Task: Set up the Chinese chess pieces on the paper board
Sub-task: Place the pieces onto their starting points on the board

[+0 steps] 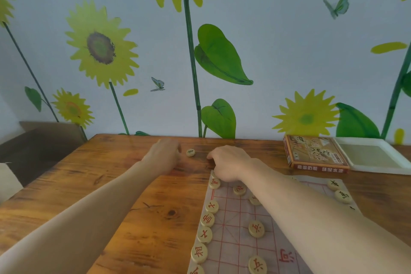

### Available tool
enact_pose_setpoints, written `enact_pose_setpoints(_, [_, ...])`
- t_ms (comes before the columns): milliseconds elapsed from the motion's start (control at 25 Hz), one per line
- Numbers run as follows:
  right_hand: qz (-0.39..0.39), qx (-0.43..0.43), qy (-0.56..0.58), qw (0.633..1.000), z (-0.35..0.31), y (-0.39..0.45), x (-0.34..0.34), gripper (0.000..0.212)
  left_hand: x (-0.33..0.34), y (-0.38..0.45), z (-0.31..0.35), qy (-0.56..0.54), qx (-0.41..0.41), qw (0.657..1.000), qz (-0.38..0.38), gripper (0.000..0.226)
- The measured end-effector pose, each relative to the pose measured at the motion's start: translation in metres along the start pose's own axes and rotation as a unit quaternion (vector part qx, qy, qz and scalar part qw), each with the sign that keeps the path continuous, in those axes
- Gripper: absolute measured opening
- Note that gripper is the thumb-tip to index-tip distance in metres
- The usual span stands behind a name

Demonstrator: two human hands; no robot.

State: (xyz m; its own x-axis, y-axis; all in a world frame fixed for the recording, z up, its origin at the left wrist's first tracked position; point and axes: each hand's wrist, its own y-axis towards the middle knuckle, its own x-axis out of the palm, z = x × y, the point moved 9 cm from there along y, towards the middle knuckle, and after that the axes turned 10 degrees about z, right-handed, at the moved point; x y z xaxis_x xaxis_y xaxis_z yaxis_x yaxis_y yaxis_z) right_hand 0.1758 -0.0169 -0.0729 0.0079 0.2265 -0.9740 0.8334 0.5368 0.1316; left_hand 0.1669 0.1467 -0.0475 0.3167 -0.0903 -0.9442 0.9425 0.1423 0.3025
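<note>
From the head view, the paper board (233,249) lies on the wooden table (138,218), pale and creased, ruled with a red grid. Round, cream-coloured wooden chess pieces stand along its left edge, their characters in red (204,234); two near the far right corner carry dark characters (343,196). One lone piece with a dark character (190,152) sits on bare table beyond the board, between the hands. The left hand (163,155) is blurred just beside it, its grip impossible to tell. The right hand (229,163) rests knuckles-up over the board's far left corner, fingers curled down; whether it holds anything is hidden. A game box (315,155) lies far right.
</note>
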Motion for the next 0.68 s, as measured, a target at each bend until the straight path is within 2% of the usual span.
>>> enact_pose_setpoints(80, [0.065,0.016,0.076,0.995,0.003,-0.012,-0.008,0.059,-0.015,-0.015,0.013,-0.156,-0.031,0.985,0.063,0.01])
enact_pose_setpoints(120, [0.121,0.014,0.122,0.985,0.004,-0.023,-0.017,0.058,-0.017,-0.026,0.025,-0.236,-0.037,0.969,0.062,0.008])
enact_pose_setpoints(200, [0.22,0.001,0.223,0.95,0.008,-0.057,-0.037,0.051,-0.014,-0.05,0.058,-0.37,-0.041,0.928,0.018,0.008])
enact_pose_setpoints(320, [0.299,0.003,0.296,0.907,0.023,-0.109,-0.061,0.037,-0.01,-0.076,0.104,-0.495,-0.069,0.865,-0.051,0.009])
enact_pose_setpoints(480, [0.323,0.014,0.333,0.886,0.043,-0.156,-0.089,0.031,-0.019,-0.103,0.152,-0.603,-0.07,0.783,-0.136,0.018])
enact_pose_setpoints(640, [0.311,0.065,0.4,0.86,0.059,-0.198,-0.098,0.032,-0.015,-0.137,0.173,-0.718,-0.116,0.637,-0.256,0.024])
enact_pose_setpoints(680, [0.312,0.073,0.411,0.853,0.06,-0.207,-0.098,0.034,-0.012,-0.144,0.176,-0.731,-0.127,0.61,-0.277,0.028])
